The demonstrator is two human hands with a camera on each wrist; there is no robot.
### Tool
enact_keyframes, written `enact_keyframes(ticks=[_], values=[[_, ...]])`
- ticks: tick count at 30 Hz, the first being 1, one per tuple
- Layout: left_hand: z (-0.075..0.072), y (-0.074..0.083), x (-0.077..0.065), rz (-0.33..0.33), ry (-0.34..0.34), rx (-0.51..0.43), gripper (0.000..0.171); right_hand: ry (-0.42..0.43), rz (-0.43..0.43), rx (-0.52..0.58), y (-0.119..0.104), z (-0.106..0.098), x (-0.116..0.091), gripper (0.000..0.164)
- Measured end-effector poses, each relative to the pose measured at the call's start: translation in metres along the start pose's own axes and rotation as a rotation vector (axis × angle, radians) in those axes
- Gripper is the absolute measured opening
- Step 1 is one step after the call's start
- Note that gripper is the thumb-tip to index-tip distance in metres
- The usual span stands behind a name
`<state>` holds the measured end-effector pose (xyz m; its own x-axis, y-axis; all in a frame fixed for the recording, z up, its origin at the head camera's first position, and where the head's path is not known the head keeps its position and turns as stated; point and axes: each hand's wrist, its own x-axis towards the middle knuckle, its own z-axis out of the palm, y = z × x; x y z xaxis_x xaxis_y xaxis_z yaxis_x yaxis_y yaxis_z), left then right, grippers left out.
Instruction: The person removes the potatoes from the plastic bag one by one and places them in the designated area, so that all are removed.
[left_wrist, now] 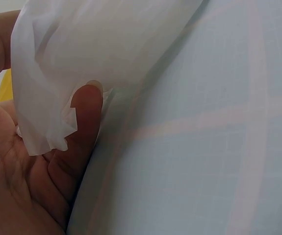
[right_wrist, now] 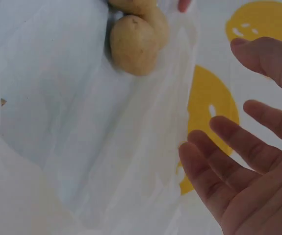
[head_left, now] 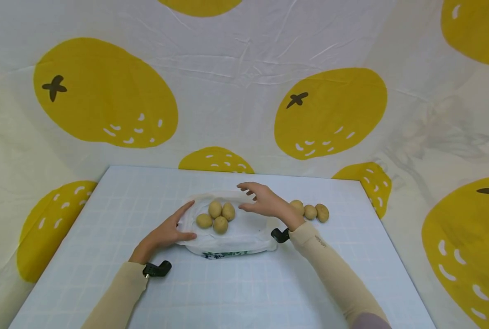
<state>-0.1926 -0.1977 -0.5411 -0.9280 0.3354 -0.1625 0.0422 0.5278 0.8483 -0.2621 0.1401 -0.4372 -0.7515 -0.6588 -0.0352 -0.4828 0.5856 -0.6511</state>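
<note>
A white plastic bag (head_left: 244,242) lies on the table with its mouth facing up and green print along its near side. Several potatoes (head_left: 220,225) are clustered in its left half. My left hand (head_left: 168,231) is spread along the bag's left end, straight thumb at the near side and fingers at the far side. In the left wrist view, the thumb (left_wrist: 88,115) lies against the crumpled bag edge (left_wrist: 42,122). My right hand (head_left: 263,199) hovers over the bag's far right part, fingers loosely bent and apart, with nothing in it.
Three more potatoes (head_left: 310,212) sit in a row to the right of the bag, the leftmost partly behind my right wrist. The table (head_left: 331,274) has a pale checked cover. A cloth (head_left: 228,114) with big yellow fruit prints hangs behind it.
</note>
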Motion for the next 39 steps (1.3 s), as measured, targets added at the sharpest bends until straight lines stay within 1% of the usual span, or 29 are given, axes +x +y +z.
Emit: enact_keyframes(ticks=[7, 11, 16, 21, 26, 33, 39], values=[[0.000, -0.003, 0.000, 0.012, 0.002, -0.004, 0.108, -0.064, 0.001, 0.065, -0.002, 0.011, 0.011, 0.064], [-0.001, -0.003, -0.001, 0.015, 0.005, -0.006, 0.108, -0.106, -0.004, 0.068, 0.001, 0.017, 0.016, 0.065], [-0.002, -0.001, -0.001, 0.005, -0.001, -0.003, 0.108, -0.137, 0.013, 0.072, 0.008, 0.025, 0.020, 0.066], [-0.002, -0.002, 0.000, 0.005, -0.006, 0.004, 0.108, -0.153, 0.010, 0.074, 0.013, 0.031, 0.024, 0.067], [-0.001, -0.003, 0.000, 0.009, 0.000, 0.005, 0.108, -0.149, -0.007, 0.057, 0.018, 0.036, 0.026, 0.065], [0.000, -0.001, -0.001, -0.009, 0.001, -0.007, 0.109, -0.159, -0.009, 0.059, 0.019, 0.041, 0.026, 0.064], [0.001, -0.001, -0.001, 0.002, 0.004, -0.003, 0.108, -0.156, -0.012, 0.057, 0.021, 0.045, 0.027, 0.065]])
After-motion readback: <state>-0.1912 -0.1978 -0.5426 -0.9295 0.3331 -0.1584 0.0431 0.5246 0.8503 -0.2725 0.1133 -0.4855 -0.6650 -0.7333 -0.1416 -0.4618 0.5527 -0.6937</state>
